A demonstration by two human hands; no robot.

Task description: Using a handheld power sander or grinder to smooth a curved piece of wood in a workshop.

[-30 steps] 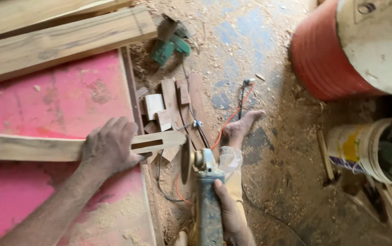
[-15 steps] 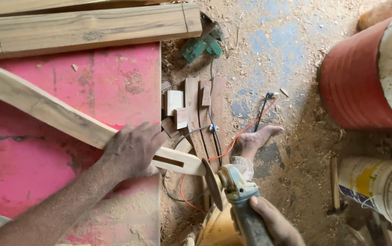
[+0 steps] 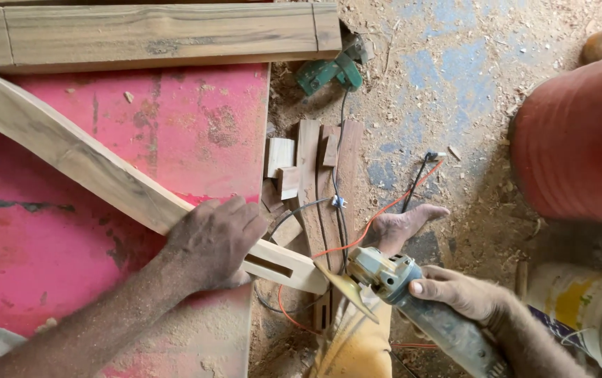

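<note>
Since half a second ago the angle grinder (image 3: 413, 294) has swung flatter, its disc (image 3: 346, 285) now just beside the tip of the curved wooden piece (image 3: 105, 171). Left hand (image 3: 210, 241) fingers lie spread and pressed flat on that smooth, pale wood beside its rectangular slot (image 3: 268, 265), pinning it to the dusty pink worktop (image 3: 56, 245). Right hand (image 3: 465, 294) fingers are curled tight around the grinder's gritty body, beyond them sawdust-strewn floor (image 3: 441, 91) and a red drum (image 3: 567, 150).
</note>
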